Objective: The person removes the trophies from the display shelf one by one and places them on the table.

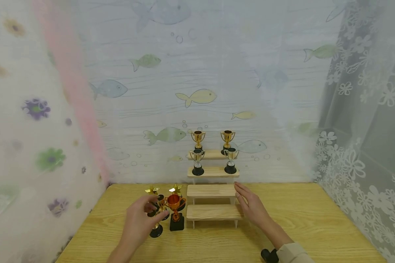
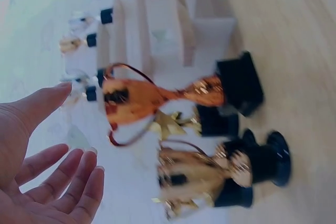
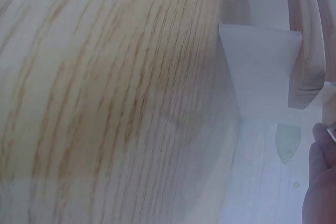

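My left hand (image 1: 135,215) hovers over a cluster of small trophies on the table, thumb and fingers spread with nothing between them. Nearest it stand a copper-coloured cup trophy (image 1: 174,203) on a square black base and a gold cup trophy (image 2: 191,179), blurred in the left wrist view. Behind them are star-topped trophies (image 1: 176,189), partly hidden. My right hand (image 1: 255,208) rests with extended fingers against the right edge of a tiered wooden stand (image 1: 210,190). Gold cups (image 1: 198,136) occupy its top step, silver cups (image 1: 231,155) the step below. Its two lower steps are bare.
The light wooden table (image 1: 283,212) extends around the stand. A black object (image 1: 269,255) lies near the front edge beside the right sleeve. Fish-patterned curtain (image 1: 217,73) hangs behind, with flowered drapes (image 1: 352,164) at the right side.
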{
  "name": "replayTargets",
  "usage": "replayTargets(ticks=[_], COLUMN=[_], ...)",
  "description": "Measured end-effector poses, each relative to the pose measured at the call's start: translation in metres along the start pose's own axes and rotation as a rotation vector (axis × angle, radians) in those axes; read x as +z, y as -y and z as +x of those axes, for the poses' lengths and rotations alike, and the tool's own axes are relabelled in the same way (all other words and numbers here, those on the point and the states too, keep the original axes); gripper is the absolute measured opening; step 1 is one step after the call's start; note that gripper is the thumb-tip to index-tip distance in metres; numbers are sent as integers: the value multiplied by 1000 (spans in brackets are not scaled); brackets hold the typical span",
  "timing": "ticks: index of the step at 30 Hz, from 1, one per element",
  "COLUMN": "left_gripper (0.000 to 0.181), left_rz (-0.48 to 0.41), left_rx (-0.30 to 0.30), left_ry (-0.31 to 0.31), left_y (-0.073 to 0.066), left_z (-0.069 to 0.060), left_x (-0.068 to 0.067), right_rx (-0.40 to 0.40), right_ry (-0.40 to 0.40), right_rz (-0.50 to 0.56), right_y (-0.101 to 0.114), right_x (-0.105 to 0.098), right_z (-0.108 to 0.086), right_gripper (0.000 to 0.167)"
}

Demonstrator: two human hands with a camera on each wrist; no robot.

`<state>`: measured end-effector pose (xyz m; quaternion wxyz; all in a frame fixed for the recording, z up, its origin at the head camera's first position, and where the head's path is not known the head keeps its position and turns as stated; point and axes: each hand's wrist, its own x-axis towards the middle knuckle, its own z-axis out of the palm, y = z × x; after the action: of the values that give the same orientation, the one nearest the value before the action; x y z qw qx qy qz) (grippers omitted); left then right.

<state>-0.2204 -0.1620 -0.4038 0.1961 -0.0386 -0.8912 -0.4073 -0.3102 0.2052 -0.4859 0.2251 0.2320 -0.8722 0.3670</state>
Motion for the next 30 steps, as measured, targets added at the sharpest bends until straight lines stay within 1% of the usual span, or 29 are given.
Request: replayTargets(ticks=[3,5,8,10,14,20,25,27,30], left_gripper=[49,49,48,49,51,58,63,65,68], left_rz=[-22,-37,-68,-92,-116,-150,-127,-126,-162], left_rx=[26,54,97,114,127,146,161,159,132], left_ry=[5,0,1,8,29,66,78,83,93], left_y=[-11,-17,-23,-27,-36,-52,-66,-70,-74], left_z=[5,8,12,16,24,37,49,56,66], left_x=[5,10,16,20,28,38,45,47,51], right_rx=[-2,-3,-4,-4,-9,-4,14,19,18], right_ry=[-1,-2,-1,-2,-5,2,12,12,12], right_rz=[2,4,8,11,14,15,18,18,18], right_y=[0,-1,-1,0,1,4,5,4,4], right_x=[0,0,1,0,0,-2,-2,-2,-2], right_z=[0,0,0,0,0,1,1,0,0], right_gripper=[41,41,41,41,41,41,41,42,42])
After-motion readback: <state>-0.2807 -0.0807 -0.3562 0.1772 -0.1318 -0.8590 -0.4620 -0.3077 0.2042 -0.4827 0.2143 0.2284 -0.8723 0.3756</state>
